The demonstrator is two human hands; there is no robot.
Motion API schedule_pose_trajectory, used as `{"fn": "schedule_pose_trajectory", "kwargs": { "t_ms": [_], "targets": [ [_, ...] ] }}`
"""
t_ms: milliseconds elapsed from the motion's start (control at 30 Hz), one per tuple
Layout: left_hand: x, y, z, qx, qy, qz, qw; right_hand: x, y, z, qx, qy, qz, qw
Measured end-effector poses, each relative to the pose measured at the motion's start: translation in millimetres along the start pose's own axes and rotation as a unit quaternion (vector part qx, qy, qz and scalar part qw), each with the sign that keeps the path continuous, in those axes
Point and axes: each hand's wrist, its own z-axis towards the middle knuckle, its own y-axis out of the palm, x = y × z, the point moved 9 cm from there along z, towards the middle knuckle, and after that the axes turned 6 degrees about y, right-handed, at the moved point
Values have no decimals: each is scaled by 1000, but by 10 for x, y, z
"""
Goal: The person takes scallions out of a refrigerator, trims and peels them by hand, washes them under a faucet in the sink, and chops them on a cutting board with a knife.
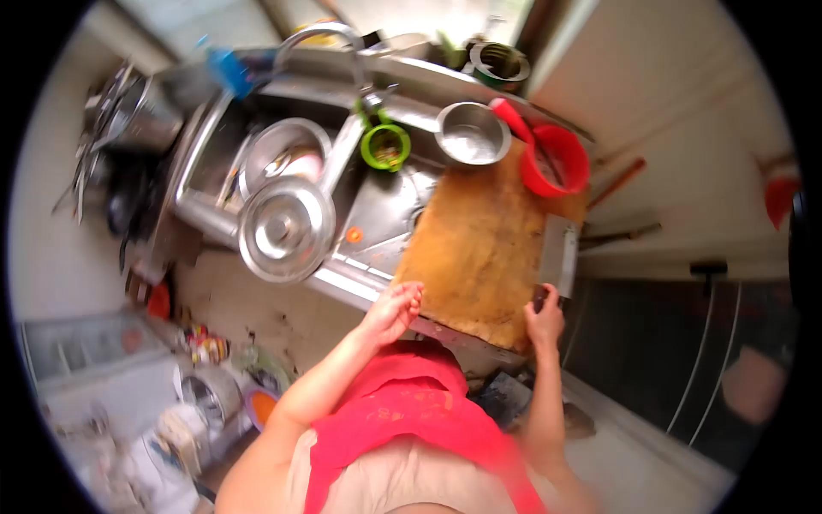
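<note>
My right hand (pixel 545 324) is closed around the dark handle of a cleaver (pixel 558 257). The broad grey blade points away from me along the right edge of a worn wooden cutting board (pixel 475 257). By the board's front left corner is my left hand (pixel 396 313), its fingers curled in; whether anything is inside them is hidden. At the far right of the board stands a red plastic bowl (pixel 575 163) with a red-handled utensil (pixel 512 118) leaning in it. A steel pot (pixel 472 134) sits at the board's far left corner.
Left of the board is a steel sink (pixel 377 218) with a green strainer (pixel 385 147) and a small orange piece (pixel 354 234). Another basin holds a metal bowl (pixel 287 141). A round steel lid (pixel 286 228) overlaps the sink's front rim. The faucet (pixel 321 30) arches behind.
</note>
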Motion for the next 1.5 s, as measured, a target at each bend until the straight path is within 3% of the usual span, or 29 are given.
{"fn": "schedule_pose_trajectory", "kwargs": {
  "t_ms": [100, 200, 300, 367, 433, 500, 567, 600, 667, 700, 767, 800, 900, 967, 1133, 1367, 1500],
  "targets": [
    [406, -17, -366, -34, 44, -173, 983, 29, 166, 58, -22, -29, -71, 997],
    [1018, 122, -1018, -32, 136, -230, 963, -343, 233, -205, -21, -78, -160, 984],
    [1443, -227, -1688, -40, 229, -249, 940, -1031, 177, -532, 29, -176, -243, 954],
    [1641, -696, -2127, 3, 306, -203, 930, -1681, 286, -794, 49, -279, -142, 949],
    [1780, -1240, -2686, 65, 395, -118, 909, -2433, 585, -1236, -37, -342, -60, 937],
    [1812, -1844, -3228, 154, 357, -113, 914, -3389, 870, -1959, -97, -431, -19, 897],
    [1905, -2343, -3843, 100, 367, -162, 911, -4227, 1310, -2735, -183, -492, 18, 851],
    [1978, -2600, -4272, 234, 368, -146, 888, -4644, 1496, -3226, -200, -540, 8, 817],
    [1855, -3701, -4906, 277, 409, -46, 868, -5425, 1898, -4234, -272, -613, 12, 741],
    [1940, -3934, -5321, 321, 436, -12, 841, -5731, 2098, -4765, -328, -633, 28, 701],
    [2276, -4139, -6263, 429, 487, 35, 760, -6372, 2306, -5777, -342, -721, 7, 603],
    [2376, -4326, -6635, 466, 458, 72, 754, -6616, 2432, -6186, -335, -761, -4, 556],
    [2653, -4930, -7676, 541, 497, 62, 676, -7174, 2783, -7040, -367, -793, -39, 485],
    [2978, -5266, -8246, 559, 530, 14, 638, -7564, 2993, -7466, -368, -800, -42, 471],
    [4296, -6245, -9153, 572, 587, 4, 572, -8771, 3656, -8185, -385, -806, -63, 446],
    [6802, -7663, -10557, 652, 593, 32, 471, -11170, 4180, -9269, -388, -805, 49, 445],
    [8029, -8362, -11626, 721, 562, 69, 399, -12114, 4579, -10167, -395, -838, 58, 372]
  ]
}}
